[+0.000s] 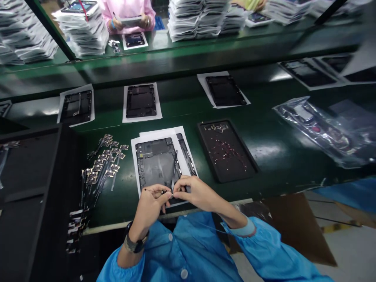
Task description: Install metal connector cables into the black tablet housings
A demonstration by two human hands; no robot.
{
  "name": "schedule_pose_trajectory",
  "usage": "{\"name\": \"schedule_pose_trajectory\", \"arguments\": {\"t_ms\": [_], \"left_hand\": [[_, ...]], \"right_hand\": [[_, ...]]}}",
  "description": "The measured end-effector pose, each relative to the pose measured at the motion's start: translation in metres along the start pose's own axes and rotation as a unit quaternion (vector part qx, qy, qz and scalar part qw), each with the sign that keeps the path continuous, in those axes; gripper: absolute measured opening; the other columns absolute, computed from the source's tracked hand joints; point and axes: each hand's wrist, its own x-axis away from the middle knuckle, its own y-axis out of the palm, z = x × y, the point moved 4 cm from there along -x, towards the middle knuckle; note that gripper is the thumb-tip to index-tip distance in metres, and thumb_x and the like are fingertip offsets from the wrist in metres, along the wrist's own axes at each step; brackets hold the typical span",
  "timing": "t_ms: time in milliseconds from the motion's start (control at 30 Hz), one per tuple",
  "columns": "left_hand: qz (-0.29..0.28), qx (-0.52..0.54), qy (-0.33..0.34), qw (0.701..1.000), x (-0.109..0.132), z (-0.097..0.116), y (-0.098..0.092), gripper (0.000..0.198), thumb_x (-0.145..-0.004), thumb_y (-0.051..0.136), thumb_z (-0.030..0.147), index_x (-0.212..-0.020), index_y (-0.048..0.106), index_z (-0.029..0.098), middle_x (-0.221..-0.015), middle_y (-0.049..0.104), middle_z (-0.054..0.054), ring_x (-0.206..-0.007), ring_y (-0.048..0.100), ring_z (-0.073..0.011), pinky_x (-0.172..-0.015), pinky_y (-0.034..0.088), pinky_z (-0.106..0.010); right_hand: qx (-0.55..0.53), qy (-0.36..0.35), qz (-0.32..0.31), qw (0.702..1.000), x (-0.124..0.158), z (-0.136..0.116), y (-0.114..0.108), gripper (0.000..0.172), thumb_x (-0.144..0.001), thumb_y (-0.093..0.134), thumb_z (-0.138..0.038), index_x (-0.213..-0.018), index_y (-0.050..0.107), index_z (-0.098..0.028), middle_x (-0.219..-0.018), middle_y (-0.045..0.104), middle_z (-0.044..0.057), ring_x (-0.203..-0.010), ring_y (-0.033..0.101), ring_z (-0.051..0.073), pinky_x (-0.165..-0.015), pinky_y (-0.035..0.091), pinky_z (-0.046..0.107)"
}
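My left hand (152, 201) and my right hand (195, 191) meet over the near edge of a black tablet housing (155, 164). Both are closed in a pinch on a small circuit board with a dark ribbon cable (174, 168), which sticks up from between the fingertips across the housing. The fingers hide most of the board. A thin dark lead with a rounded tip (146, 190) pokes out by my left fingers. The housing lies on white paper, and a second housing (186, 152) shows partly beside it.
Several small boards with ribbon cables (102, 164) lie loose on the left. To the right, a black tray (227, 150) holds tiny parts with red wires. Further housings (141, 101) rest on paper behind. A plastic bag (317, 129) lies far right. Across the bench sits a co-worker (129, 11).
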Motion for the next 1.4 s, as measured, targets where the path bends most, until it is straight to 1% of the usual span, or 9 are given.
{"name": "schedule_pose_trajectory", "arguments": {"t_ms": [333,900,1000,1100,1200,1267,1333,1367,1400], "left_hand": [[0.010,0.029,-0.017,0.999,0.000,-0.001,0.003,0.028,-0.060,0.076,0.035,-0.073,0.065,0.013,-0.046,0.062,-0.002,-0.040,0.054,-0.0141,-0.045,0.046,-0.025],[0.035,0.009,0.002,0.999,0.001,-0.003,0.007,0.023,-0.066,0.069,0.033,-0.076,0.064,0.013,-0.045,0.060,-0.001,-0.038,0.052,-0.0130,-0.043,0.042,-0.023],[0.026,-0.030,-0.009,0.999,0.001,0.000,0.004,0.023,-0.068,0.068,0.033,-0.077,0.067,0.013,-0.049,0.063,-0.003,-0.041,0.053,-0.0141,-0.043,0.041,-0.024],[0.047,-0.129,0.048,0.989,0.006,0.011,-0.006,0.015,-0.072,0.065,0.030,-0.073,0.070,0.016,-0.071,0.071,-0.007,-0.056,0.059,-0.0167,-0.051,0.044,-0.027],[0.094,-0.244,0.163,0.951,0.009,0.028,-0.027,0.010,-0.075,0.065,0.024,-0.070,0.072,0.019,-0.094,0.073,-0.007,-0.080,0.064,-0.0208,-0.074,0.048,-0.032],[0.147,-0.304,0.219,0.915,0.003,0.042,-0.048,0.010,-0.079,0.063,0.023,-0.080,0.072,0.020,-0.099,0.072,-0.007,-0.094,0.061,-0.0235,-0.088,0.045,-0.037],[0.212,-0.350,0.249,0.878,-0.014,0.060,-0.072,0.019,-0.081,0.061,0.021,-0.097,0.070,0.018,-0.107,0.069,-0.009,-0.105,0.057,-0.0255,-0.096,0.041,-0.039],[0.234,-0.370,0.248,0.864,-0.026,0.070,-0.083,0.026,-0.082,0.060,0.020,-0.106,0.067,0.016,-0.114,0.066,-0.011,-0.110,0.054,-0.0263,-0.099,0.039,-0.039],[0.240,-0.387,0.237,0.858,-0.041,0.079,-0.092,0.032,-0.081,0.062,0.020,-0.113,0.063,0.014,-0.119,0.063,-0.013,-0.115,0.051,-0.0271,-0.102,0.037,-0.039]], "right_hand": [[-0.026,0.020,0.010,0.999,-0.002,0.007,0.004,0.007,-0.076,0.067,-0.015,-0.070,0.071,-0.017,-0.067,0.059,-0.001,-0.064,0.053,0.013,-0.063,0.041,0.024],[-0.045,0.023,0.004,0.999,-0.005,0.011,0.004,0.008,-0.074,0.066,-0.012,-0.068,0.069,-0.015,-0.063,0.059,-0.001,-0.061,0.054,0.012,-0.060,0.040,0.023],[-0.006,0.011,-0.025,1.000,-0.005,0.001,-0.002,0.007,-0.075,0.066,-0.013,-0.070,0.070,-0.016,-0.065,0.062,0.000,-0.062,0.055,0.013,-0.060,0.040,0.023],[0.048,-0.019,-0.060,0.997,-0.009,-0.023,-0.024,0.007,-0.074,0.068,-0.018,-0.080,0.073,-0.017,-0.075,0.069,0.002,-0.070,0.061,0.016,-0.066,0.043,0.025],[0.072,-0.067,-0.008,0.995,-0.034,-0.054,-0.062,0.012,-0.082,0.063,-0.024,-0.083,0.073,-0.018,-0.083,0.073,0.003,-0.078,0.064,0.017,-0.072,0.045,0.027],[0.083,-0.069,0.038,0.993,-0.070,-0.069,-0.083,0.014,-0.083,0.061,-0.023,-0.079,0.073,-0.017,-0.080,0.072,0.003,-0.074,0.064,0.016,-0.069,0.046,0.025],[0.084,-0.007,0.086,0.993,-0.118,-0.073,-0.096,0.009,-0.081,0.064,-0.017,-0.077,0.072,-0.015,-0.075,0.071,0.003,-0.067,0.063,0.014,-0.061,0.045,0.022],[0.070,0.053,0.127,0.988,-0.144,-0.072,-0.102,0.004,-0.079,0.067,-0.015,-0.078,0.071,-0.014,-0.073,0.070,0.003,-0.065,0.063,0.014,-0.058,0.045,0.021],[0.073,0.076,0.149,0.983,-0.170,-0.072,-0.104,0.004,-0.079,0.068,-0.015,-0.080,0.070,-0.013,-0.071,0.069,0.004,-0.064,0.063,0.014,-0.056,0.045,0.021]]}}
